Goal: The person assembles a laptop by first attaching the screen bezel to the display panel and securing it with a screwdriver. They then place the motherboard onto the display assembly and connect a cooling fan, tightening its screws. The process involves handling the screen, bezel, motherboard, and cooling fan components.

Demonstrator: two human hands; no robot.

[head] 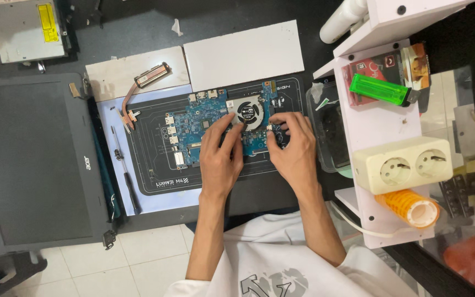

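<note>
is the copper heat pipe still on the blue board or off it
Off: the copper heat pipe lies on the white panel, apart from the blue board.

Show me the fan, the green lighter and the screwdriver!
fan (249,112), head view, on its round middle.
green lighter (379,89), head view, middle of its body.
screwdriver (131,192), head view, on its dark handle.

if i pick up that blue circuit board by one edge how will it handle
The blue circuit board is thin and flat, so probably stiff and light. Its bare components look fragile. The round fan seated at one end may make that side heavier; both hands, left hand and right hand, rest there.
</note>
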